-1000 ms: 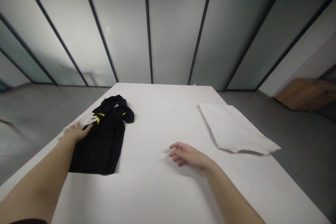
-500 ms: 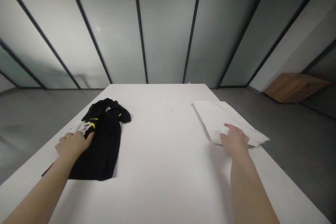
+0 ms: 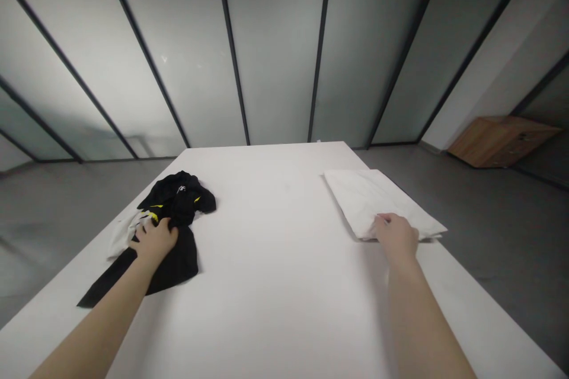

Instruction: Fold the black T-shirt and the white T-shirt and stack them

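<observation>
On the left side of the table lies a rumpled black T-shirt (image 3: 178, 260) with yellow and white print. My left hand (image 3: 153, 241) grips its middle, thumb and fingers curled into the bunched fabric. Beside it, some white cloth (image 3: 120, 237) shows at the table's left side; whether it belongs to the shirt I cannot tell. My right hand (image 3: 397, 234) pinches the near edge of a flat, folded white cloth (image 3: 368, 192) at the right edge of the table. What kind of garment the white cloth is, I cannot make out.
Both cloths rest on a long white table (image 3: 275, 284). Frosted glass panels (image 3: 275, 47) with dark frames stand behind it. A wooden cabinet (image 3: 493, 141) is on the grey floor at the far right.
My left hand has moved right over the black T-shirt, whose fabric is now bunched and its lower part shifted. My right hand's fingers have closed on the white cloth's near edge.
</observation>
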Demonstrator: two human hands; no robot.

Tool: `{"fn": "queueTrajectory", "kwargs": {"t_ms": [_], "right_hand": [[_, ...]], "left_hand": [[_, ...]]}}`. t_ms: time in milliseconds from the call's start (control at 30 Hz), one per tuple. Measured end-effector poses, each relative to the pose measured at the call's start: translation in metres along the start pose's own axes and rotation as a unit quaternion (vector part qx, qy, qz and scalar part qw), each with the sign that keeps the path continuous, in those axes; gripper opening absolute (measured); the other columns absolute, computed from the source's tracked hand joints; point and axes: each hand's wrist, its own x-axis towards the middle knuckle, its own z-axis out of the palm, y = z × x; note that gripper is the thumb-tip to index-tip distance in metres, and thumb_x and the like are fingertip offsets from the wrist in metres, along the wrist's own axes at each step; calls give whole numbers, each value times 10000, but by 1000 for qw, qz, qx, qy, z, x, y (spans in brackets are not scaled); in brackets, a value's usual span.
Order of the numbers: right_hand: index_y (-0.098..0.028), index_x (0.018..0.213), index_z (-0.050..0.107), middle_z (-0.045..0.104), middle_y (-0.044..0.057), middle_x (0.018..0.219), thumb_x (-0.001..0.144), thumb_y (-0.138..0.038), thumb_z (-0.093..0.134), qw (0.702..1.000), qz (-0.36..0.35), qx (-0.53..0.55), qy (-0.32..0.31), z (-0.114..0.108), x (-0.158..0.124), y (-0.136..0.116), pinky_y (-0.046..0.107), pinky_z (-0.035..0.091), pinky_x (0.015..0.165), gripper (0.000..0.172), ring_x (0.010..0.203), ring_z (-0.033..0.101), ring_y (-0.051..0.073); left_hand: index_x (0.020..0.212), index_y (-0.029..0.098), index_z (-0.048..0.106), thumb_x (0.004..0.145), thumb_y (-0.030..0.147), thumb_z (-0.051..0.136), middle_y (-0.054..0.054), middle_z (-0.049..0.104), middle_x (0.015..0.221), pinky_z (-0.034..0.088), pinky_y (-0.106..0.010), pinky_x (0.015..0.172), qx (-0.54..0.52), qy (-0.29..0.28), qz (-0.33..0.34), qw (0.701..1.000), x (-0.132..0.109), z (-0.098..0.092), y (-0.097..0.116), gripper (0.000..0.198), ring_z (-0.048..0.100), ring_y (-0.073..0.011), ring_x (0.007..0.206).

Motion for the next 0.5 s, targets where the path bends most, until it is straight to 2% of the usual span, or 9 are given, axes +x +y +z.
{"fn": "queueTrajectory", "kwargs": {"t_ms": [67, 133, 167, 200, 267, 333, 400, 433, 500], "right_hand": [[-156, 1052, 749, 745, 207, 1009, 915, -392, 467, 997, -27, 64, 39, -2, -8, -19, 505, 444, 960, 393, 1013, 633, 372], [-188, 1057, 688, 727, 170, 995, 916, -427, 482, 980, -63, 184, 38, 1, -25, -46, 471, 456, 941, 345, 1003, 617, 342], [-210, 1051, 647, 709, 137, 968, 913, -453, 502, 961, -69, 266, 14, 4, -37, -62, 433, 475, 889, 315, 949, 620, 310], [-231, 1052, 604, 680, 88, 916, 909, -484, 529, 933, -64, 352, -29, 9, -51, -78, 389, 488, 819, 300, 873, 614, 272], [-273, 1036, 529, 559, -19, 765, 888, -553, 585, 855, -30, 496, -149, 17, -85, -108, 304, 443, 637, 322, 682, 535, 198], [-292, 980, 484, 439, -73, 694, 839, -594, 674, 756, -8, 585, -295, 22, -119, -129, 253, 338, 530, 383, 578, 429, 149], [-283, 938, 489, 453, -73, 717, 805, -569, 771, 659, -35, 619, -427, 19, -147, -140, 237, 318, 532, 423, 587, 416, 125], [-273, 920, 501, 473, -69, 731, 798, -544, 807, 621, -57, 631, -461, 16, -156, -143, 235, 331, 551, 426, 605, 427, 119], [-261, 913, 538, 521, -56, 761, 802, -505, 846, 569, -91, 653, -491, 7, -166, -144, 239, 377, 603, 408, 649, 470, 119]], "left_hand": [[1332, 181, 683, 911, 454, 504, -241, 490, 1553, 349, -700, 1136, -75, 38, 51, 995, -24, -5, 31, 533, 386, -499, 1461], [1198, 218, 735, 894, 461, 563, -166, 645, 1392, 408, -548, 1155, -218, -52, 166, 960, -64, -6, 69, 425, 528, -400, 1365], [1159, 230, 745, 906, 492, 576, -145, 693, 1309, 450, -498, 1116, -304, -120, 207, 922, -89, -4, 89, 402, 594, -362, 1284], [1105, 234, 756, 906, 536, 607, -129, 733, 1195, 506, -462, 1031, -375, -227, 228, 869, -116, -1, 107, 391, 658, -334, 1156], [1043, 218, 763, 911, 607, 645, -133, 758, 1080, 548, -409, 880, -501, -445, 201, 715, -171, 5, 140, 428, 709, -279, 971], [1196, 250, 730, 868, 635, 733, -152, 744, 1192, 544, -361, 774, -592, -556, 123, 570, -217, 10, 163, 507, 724, -252, 954], [1274, 258, 703, 842, 644, 774, -175, 705, 1305, 532, -346, 755, -661, -557, 78, 496, -244, 12, 177, 584, 724, -255, 995], [1262, 244, 711, 825, 628, 800, -175, 705, 1304, 530, -348, 771, -694, -524, 51, 490, -249, 12, 180, 589, 719, -260, 1008], [1145, 200, 750, 771, 570, 860, -150, 741, 1191, 522, -348, 794, -739, -426, -7, 522, -247, 11, 182, 537, 702, -258, 972]]}}
